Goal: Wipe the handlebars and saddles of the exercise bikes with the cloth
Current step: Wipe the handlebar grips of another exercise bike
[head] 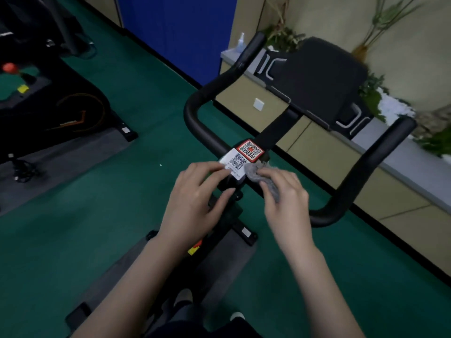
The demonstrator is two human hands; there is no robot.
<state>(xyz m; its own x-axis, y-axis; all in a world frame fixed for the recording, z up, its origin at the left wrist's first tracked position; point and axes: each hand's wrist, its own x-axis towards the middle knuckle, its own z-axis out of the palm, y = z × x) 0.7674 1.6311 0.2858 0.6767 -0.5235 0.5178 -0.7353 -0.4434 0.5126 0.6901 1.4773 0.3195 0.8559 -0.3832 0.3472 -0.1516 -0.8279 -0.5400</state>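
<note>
A black exercise bike's handlebar (361, 172) curves in a wide U in front of me, with a black console (319, 79) behind it. QR stickers, one white (235, 162) and one red (250, 149), cover its centre clamp. My right hand (285, 198) grips a bunched grey cloth (258, 173) and presses it on the bar's middle, just right of the stickers. My left hand (195, 196) rests on the clamp with fingers touching the white sticker. The saddle is not in view.
A second black exercise bike (61, 103) stands at the left on a grey mat (56, 164). Green floor surrounds both. A beige cabinet ledge (390, 152) with plants (371, 93) and a spray bottle (240, 43) runs along the right, and a blue panel (175, 32) is behind.
</note>
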